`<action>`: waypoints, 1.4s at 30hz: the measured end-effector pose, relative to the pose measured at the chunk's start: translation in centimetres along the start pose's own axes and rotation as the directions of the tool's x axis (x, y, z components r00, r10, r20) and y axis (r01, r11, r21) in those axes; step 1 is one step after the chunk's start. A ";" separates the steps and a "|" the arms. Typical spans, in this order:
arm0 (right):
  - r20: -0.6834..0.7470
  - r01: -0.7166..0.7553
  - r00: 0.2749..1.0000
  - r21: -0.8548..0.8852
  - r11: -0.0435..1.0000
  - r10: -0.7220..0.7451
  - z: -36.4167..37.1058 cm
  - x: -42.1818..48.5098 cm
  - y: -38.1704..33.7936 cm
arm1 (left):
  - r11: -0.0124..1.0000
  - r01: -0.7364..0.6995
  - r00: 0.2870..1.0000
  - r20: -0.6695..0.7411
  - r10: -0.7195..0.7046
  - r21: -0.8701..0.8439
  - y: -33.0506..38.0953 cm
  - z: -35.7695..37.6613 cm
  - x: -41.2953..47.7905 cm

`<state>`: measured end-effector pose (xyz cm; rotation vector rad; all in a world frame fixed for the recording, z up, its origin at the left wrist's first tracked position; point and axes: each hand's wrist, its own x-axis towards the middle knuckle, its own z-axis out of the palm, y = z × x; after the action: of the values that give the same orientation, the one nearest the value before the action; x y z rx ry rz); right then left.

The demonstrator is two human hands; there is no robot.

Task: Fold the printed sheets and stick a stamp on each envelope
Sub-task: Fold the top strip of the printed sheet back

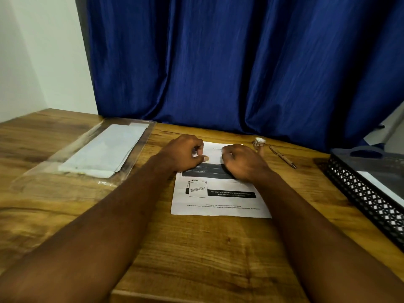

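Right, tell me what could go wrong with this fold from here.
The left hand and right hand hold only the printed sheet's far end; its near edge lies free, so the fold may come out skewed.
The pen and small roll lie near the right hand; a sweep might knock them.

A wood-grain tabletop (207, 248) fills the near ground, its far edge meeting a deep blue curtain (240, 62) that hangs in heavy folds across the back. At far left a plain white wall (39, 51) shows, softly and evenly lit.
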<state>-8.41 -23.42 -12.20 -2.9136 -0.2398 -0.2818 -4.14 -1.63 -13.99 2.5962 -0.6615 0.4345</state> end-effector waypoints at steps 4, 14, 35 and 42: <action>0.168 0.070 0.983 0.021 0.997 -0.073 1.5 0.3 -1.2 | 1.000 -0.004 1.000 0.011 0.004 0.020 -0.3 0.4 -0.1; 0.278 -0.135 0.949 -0.081 0.988 0.152 1.1 1.5 2.1 | 0.994 0.077 0.997 0.006 -0.077 -0.072 -0.5 0.8 -0.1; -0.282 0.044 0.958 -0.017 0.999 -0.047 -0.4 0.1 2.6 | 0.986 -0.107 0.944 -0.324 0.062 -0.124 2.1 -0.9 0.5; -0.378 0.086 0.921 -0.035 0.996 -0.093 -0.5 0.4 2.9 | 0.977 -0.127 0.951 -0.302 0.071 -0.171 2.4 -1.0 0.0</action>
<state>-7.60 -26.27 -12.18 -2.7915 -0.3066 -0.8550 -5.49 -3.07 -12.38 2.2656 -0.6934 0.7368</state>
